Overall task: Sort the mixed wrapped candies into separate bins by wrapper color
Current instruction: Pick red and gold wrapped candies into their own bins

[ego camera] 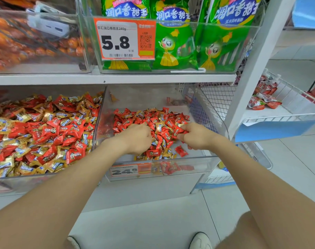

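Your forearms (77,169) reached into the right bin (203,164), where the candy pile (163,133) lay, mostly red with some gold. Left hand (137,139): fingers curled down into the pile; grasp could not be told. Right hand (196,136): fingers pinched red candies (178,130). Left bin (18,184) beside it held red-gold mix.

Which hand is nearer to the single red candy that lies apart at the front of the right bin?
Right. The right hand is close beside the single red candy, slightly to its right; the left hand is farther off to its left, in the pile.
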### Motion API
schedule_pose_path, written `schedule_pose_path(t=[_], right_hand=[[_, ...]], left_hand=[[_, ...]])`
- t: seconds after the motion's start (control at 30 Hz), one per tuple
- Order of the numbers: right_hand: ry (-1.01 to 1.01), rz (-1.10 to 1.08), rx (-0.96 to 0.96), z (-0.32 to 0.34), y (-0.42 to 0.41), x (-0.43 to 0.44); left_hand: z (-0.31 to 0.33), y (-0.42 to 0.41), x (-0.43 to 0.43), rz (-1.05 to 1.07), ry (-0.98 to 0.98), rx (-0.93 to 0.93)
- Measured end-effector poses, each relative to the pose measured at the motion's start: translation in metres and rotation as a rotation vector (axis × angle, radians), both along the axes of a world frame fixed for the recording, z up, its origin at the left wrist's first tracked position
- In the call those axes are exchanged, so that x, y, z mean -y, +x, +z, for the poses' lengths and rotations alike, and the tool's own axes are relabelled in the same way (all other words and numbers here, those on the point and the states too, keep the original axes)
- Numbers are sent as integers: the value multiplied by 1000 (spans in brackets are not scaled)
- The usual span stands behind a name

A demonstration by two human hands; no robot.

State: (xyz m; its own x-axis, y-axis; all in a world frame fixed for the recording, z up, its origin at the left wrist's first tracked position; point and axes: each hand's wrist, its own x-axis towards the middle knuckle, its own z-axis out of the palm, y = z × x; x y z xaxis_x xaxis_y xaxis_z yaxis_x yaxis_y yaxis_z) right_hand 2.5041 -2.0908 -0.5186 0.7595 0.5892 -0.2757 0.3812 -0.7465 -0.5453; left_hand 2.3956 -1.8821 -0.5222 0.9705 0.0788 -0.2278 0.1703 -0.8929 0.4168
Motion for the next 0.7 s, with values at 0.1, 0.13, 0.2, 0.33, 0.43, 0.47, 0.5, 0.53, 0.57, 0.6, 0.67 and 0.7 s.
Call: schedule_pose_path(t=[0.1, 0.13, 0.2, 0.33, 0.43, 0.47, 0.5, 0.53, 0.57, 0.6, 0.67, 0.7], right_hand=[[-138, 28, 70, -4, 2, 3], [-194, 37, 80, -5, 3, 4], [-226, 52, 38, -8, 4, 5], [-244, 137, -17, -12, 1, 5], [-297, 260, 102, -21, 4, 5], [-287, 286, 127, -22, 5, 4], [-270, 291, 138, -23, 7, 3], [-253, 288, 142, -24, 9, 3], [-250, 285, 146, -24, 9, 2], [-257, 284, 160, -23, 10, 1], [-270, 283, 185, -21, 8, 0], [-269, 266, 175, -19, 7, -1]], left_hand=[[-2, -1, 9, -6, 9, 29], [-3, -2, 10, -34, 13, 22], [-7, -4, 11, -155, 33, 16], [-22, 2, 7, -262, 102, -16], [-26, 5, 6, -247, 108, -40], [-26, 5, 7, -242, 108, -39], [-26, 6, 7, -240, 111, -33], [-24, 6, 8, -241, 113, -24], [-23, 7, 9, -243, 113, -14], [-23, 7, 9, -248, 108, -4], [-21, 7, 8, -242, 74, 6], [-19, 6, 8, -225, 37, 12]])
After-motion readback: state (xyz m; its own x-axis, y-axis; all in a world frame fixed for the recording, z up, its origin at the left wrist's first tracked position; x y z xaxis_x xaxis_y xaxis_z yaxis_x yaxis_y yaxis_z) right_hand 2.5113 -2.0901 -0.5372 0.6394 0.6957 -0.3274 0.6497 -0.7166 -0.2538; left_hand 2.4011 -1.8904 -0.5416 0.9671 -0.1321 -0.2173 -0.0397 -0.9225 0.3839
